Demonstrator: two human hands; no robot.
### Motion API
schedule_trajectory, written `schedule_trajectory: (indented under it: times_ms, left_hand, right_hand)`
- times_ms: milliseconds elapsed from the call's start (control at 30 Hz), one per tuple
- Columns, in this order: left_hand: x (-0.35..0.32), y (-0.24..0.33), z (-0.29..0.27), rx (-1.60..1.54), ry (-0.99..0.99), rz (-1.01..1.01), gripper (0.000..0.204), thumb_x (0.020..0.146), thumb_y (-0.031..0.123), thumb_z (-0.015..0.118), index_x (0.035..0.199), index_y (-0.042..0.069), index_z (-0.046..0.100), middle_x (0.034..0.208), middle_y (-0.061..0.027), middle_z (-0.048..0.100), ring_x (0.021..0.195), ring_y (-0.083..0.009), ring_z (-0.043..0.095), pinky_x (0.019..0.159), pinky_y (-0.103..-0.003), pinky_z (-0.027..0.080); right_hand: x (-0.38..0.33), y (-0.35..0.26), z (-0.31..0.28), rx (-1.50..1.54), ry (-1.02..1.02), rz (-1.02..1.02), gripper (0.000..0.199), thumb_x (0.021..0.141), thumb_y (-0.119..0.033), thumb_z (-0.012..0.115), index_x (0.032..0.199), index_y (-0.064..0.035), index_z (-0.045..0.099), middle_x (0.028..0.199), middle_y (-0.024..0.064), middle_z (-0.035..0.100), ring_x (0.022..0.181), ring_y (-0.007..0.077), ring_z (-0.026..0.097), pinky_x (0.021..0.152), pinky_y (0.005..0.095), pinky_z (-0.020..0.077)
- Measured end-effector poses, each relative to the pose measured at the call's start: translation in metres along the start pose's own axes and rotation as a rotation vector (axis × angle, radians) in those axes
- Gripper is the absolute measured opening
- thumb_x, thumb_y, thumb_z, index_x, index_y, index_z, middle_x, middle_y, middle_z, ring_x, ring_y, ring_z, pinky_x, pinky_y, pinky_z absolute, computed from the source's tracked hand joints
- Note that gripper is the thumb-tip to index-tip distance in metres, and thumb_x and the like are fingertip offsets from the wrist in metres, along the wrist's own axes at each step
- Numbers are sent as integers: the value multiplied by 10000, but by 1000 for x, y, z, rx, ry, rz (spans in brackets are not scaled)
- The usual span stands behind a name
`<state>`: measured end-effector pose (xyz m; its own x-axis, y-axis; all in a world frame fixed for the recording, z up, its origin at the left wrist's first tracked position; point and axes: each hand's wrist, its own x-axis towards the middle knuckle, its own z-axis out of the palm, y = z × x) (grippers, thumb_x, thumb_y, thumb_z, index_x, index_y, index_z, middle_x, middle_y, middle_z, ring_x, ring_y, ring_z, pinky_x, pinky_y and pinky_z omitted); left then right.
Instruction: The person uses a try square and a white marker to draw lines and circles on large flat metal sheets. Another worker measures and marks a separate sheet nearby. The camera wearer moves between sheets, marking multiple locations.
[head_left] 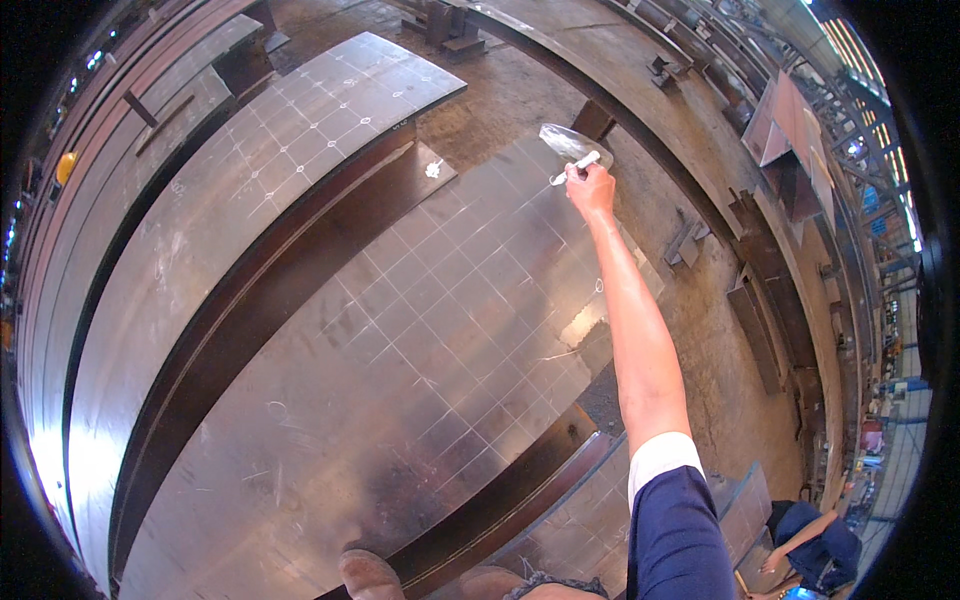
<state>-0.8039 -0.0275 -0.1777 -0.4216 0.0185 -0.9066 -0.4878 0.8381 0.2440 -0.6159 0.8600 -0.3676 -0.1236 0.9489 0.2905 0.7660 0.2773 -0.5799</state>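
Note:
My right arm, in a dark blue sleeve with a white cuff, stretches forward over a large steel plate (300,430). The fingers of my right hand (592,190) are closed on a short white marking stick (588,159); I cannot tell whether it is chalk or a marker. Just beyond the hand, a clear plastic bag (562,140) with something whitish inside lies at the plate's far corner. Thin white lines form a grid on the plate, with a small circle drawn near its right edge. My left hand does not show.
On the left stands a raised steel beam (330,85), its top marked with a grid and small circles. A long curved-looking beam (680,170) runs along the right. A brown boot (370,575) is at the lower edge. Another person (815,545) crouches at the lower right.

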Motion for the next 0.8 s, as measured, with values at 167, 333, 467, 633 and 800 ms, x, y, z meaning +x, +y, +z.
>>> schedule_trajectory:
  times_ms: [167, 333, 467, 633, 800]
  left_hand:
    - [-1, 1, 0, -21, 25, -16, 331, 1017, 396, 535, 852, 119, 611, 802, 8, 615, 752, -114, 609, 697, -280, 495]
    - [0, -4, -3, 7, 18, -2, 346, 1019, 404, 525, 875, 106, 624, 796, -5, 625, 756, -122, 622, 700, -281, 504]
    - [2, -16, -6, 28, 55, -12, 357, 1020, 411, 516, 881, 101, 629, 801, -23, 646, 767, -130, 636, 708, -283, 510]
    - [1, -13, -6, 53, 33, 2, 355, 1018, 413, 518, 886, 102, 629, 819, -28, 656, 769, -129, 636, 708, -286, 510]
    - [-1, -9, -6, 16, 17, 11, 362, 1017, 420, 519, 903, 97, 634, 816, -21, 650, 767, -128, 629, 704, -284, 502]
  right_hand:
    - [-2, -4, 0, 61, 81, -52, 286, 856, -265, 685, 878, 19, 708, 803, 205, 703, 778, 378, 690, 741, 464, 516]
    - [-3, -4, 3, 60, 117, -61, 268, 861, -259, 679, 883, 6, 710, 789, 186, 707, 762, 370, 690, 730, 462, 516]
    - [-6, -14, -1, 15, 133, -6, 299, 879, -291, 665, 907, 2, 713, 822, 186, 716, 804, 341, 707, 741, 427, 528]
    - [-4, -10, -1, 76, 103, -69, 292, 881, -298, 661, 917, -13, 715, 821, 184, 714, 796, 363, 694, 740, 455, 521]
    - [-5, -8, 6, 44, 50, -44, 291, 888, -302, 664, 919, -17, 719, 835, 171, 720, 813, 330, 709, 739, 420, 531]
